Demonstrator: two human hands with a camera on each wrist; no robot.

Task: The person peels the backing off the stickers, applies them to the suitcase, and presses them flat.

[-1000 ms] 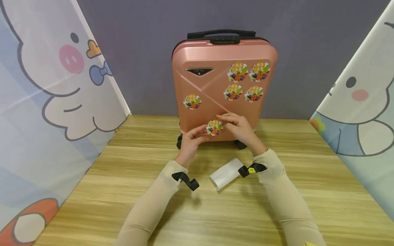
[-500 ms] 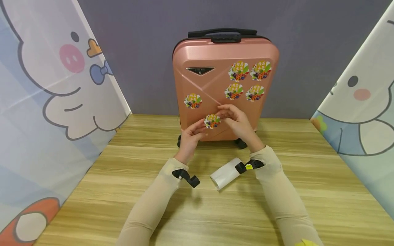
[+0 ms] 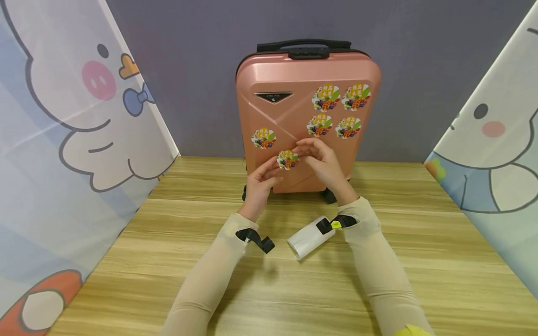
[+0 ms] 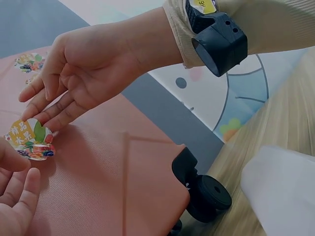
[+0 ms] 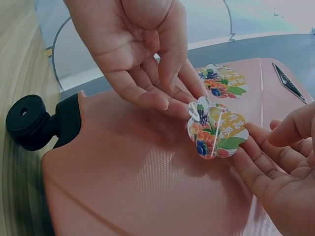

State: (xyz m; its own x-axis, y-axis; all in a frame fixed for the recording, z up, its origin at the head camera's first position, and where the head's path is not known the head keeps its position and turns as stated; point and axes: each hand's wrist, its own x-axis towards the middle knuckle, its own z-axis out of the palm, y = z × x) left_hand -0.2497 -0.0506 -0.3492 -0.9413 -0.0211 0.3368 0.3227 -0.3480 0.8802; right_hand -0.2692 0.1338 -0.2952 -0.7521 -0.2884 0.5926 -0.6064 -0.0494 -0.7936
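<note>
A scalloped fruit sticker (image 3: 287,159) is spread between my two hands in front of the lower front of a pink suitcase (image 3: 313,179). My left hand (image 3: 258,190) touches its left edge with extended fingertips, the thumb held apart. From the other side, the fingertips of my right hand (image 3: 327,167) meet the sticker's right edge; in the right wrist view that thumb also stands off the sticker (image 5: 219,129). Above and left of it, a matching sticker (image 3: 263,138) is on the suitcase. Several more, such as the top-right sticker (image 3: 355,97), form a block on the upper right.
A white paper roll (image 3: 308,239) lies on the wooden table (image 3: 319,298) below my hands, partly under the right wrist camera (image 3: 324,226). The suitcase stands upright on black wheels (image 3: 329,196) near the grey back wall (image 3: 189,84). Cartoon-printed panels (image 3: 96,140) flank the table.
Both hands have risen along the suitcase and shifted slightly left, bringing the sticker up from near the bottom edge to just below the single sticker at left. The roll has stayed put.
</note>
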